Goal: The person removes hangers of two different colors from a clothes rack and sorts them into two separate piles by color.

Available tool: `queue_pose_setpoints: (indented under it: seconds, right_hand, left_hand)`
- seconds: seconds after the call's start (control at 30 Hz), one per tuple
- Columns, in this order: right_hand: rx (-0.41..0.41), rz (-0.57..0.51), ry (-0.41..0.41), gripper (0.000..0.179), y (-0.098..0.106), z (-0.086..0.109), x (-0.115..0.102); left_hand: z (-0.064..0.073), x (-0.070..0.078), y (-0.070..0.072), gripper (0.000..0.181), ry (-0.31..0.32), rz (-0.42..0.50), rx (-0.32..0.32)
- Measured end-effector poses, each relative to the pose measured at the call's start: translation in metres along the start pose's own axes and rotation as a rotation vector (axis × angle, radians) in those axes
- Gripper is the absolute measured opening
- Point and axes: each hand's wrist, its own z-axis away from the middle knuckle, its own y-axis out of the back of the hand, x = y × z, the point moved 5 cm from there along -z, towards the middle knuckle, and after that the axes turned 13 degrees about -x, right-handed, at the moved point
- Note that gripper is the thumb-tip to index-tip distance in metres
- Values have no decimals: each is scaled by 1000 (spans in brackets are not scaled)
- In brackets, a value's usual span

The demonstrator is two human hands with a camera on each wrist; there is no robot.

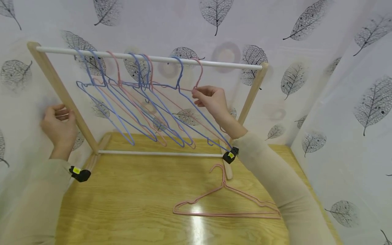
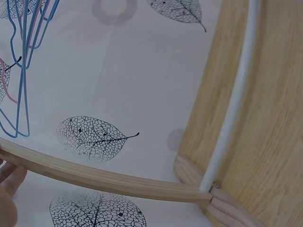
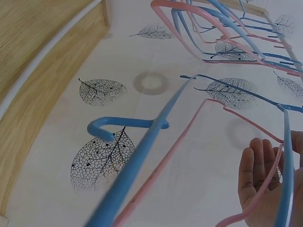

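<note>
My right hand (image 1: 215, 103) pinches a pink clothes hanger (image 1: 200, 73) at its neck, just below the hook. That hook is over the white top rail (image 1: 232, 65) of a wooden-framed rack. Directly left of it hangs a blue hanger (image 1: 180, 73); in the right wrist view the blue arm (image 3: 151, 142) crosses in front of the pink one (image 3: 184, 127). By the rack's left wooden post (image 1: 58, 80), my left hand (image 1: 59, 127) has loosely bent fingers. Its fingertips (image 2: 15, 177) meet the post's edge in the left wrist view.
Several more blue and pink hangers, such as a blue one (image 1: 85, 64), hang along the rail to the left. Another pink hanger (image 1: 226, 215) lies on the wooden table (image 1: 122, 204) in front. A white lower bar (image 1: 159, 154) joins the rack's feet. Leaf-patterned curtain (image 1: 275, 20) surrounds the table.
</note>
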Motion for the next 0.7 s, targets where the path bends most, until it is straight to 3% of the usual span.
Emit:
queue_pose_setpoints:
  seconds: [0.4,0.7]
  right_hand:
    - [19,5,34,28,2,-1,-7]
    - [43,-7,69,23,13,9,-18]
  left_hand:
    - [1,1,2,33,-18,-4,7]
    - [0,-1,1,33,-18,-1,-3]
